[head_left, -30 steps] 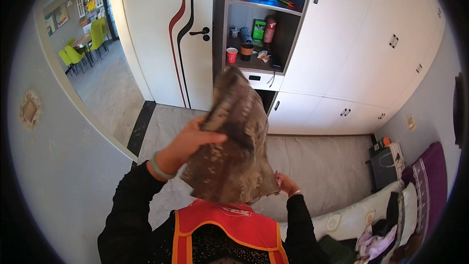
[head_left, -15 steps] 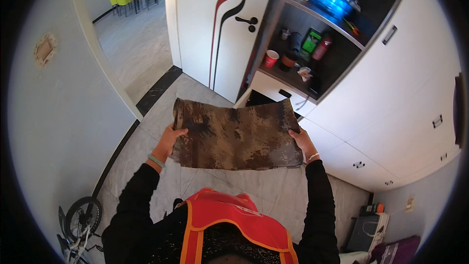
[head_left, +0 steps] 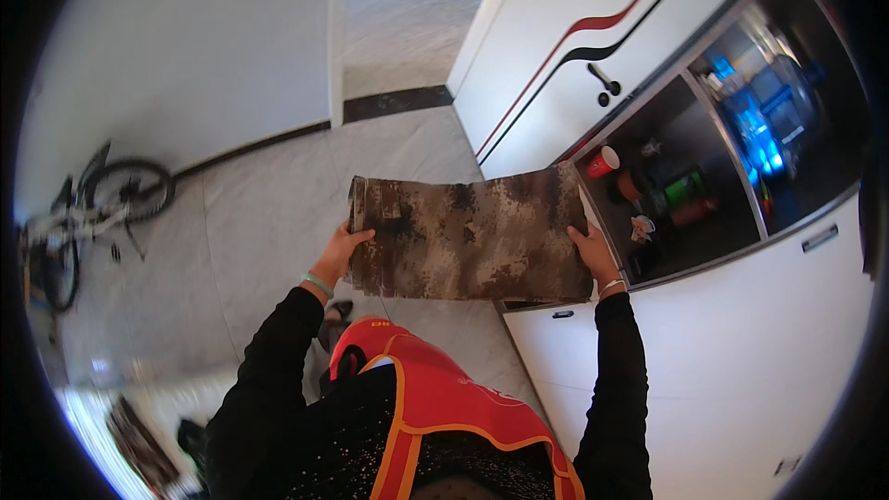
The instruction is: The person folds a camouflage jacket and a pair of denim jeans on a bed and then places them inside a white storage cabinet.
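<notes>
Held up in front of me is a folded piece of brown camouflage cloth, layered and stretched out flat between both hands. My left hand grips its left edge, the thumb on top and the fingers hidden beneath. At the opposite edge my right hand pinches the cloth the same way. The upper edge dips slightly in the middle, and several layers show along the left side. What the folded cloth is, whether a garment or otherwise, I cannot tell.
An open shelf unit with a red paper cup and a blue water bottle stands right. A white door is ahead, beside a doorway. A bicycle leans at the left wall. Another camouflage piece lies lower left.
My view has turned to the left, bringing the whole bicycle and the lower-left surface into sight. Both hands still hold the folded cloth, whose shape is nearly the same.
</notes>
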`<state>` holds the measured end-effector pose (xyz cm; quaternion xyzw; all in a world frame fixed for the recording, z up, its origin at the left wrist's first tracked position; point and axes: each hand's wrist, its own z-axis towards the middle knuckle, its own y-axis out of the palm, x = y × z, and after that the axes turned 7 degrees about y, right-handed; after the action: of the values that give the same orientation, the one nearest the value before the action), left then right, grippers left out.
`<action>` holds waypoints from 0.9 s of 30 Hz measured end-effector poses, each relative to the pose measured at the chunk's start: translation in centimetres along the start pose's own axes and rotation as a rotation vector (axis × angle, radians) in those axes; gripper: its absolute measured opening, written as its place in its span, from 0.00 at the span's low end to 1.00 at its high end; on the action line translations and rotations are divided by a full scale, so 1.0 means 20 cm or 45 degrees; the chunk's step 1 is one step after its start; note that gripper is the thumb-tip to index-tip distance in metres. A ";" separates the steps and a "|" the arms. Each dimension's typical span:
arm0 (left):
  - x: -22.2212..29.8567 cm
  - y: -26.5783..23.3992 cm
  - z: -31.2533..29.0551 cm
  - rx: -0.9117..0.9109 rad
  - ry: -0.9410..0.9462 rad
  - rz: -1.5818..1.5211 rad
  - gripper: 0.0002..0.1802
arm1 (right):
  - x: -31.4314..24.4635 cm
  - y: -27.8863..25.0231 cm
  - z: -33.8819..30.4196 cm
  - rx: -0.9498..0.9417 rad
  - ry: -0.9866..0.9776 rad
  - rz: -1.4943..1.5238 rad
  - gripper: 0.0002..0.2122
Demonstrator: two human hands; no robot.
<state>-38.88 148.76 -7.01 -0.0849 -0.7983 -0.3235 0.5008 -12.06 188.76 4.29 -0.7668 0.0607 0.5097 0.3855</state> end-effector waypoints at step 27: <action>-1.24 0.28 -0.54 0.374 -0.471 0.386 0.41 | 0.92 0.36 0.11 -0.126 0.191 -1.722 0.09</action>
<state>-16.36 151.31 -22.69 -0.1874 -0.8927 -0.1046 0.3963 -8.37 190.76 -15.15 -0.6860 -0.4287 0.1046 0.5785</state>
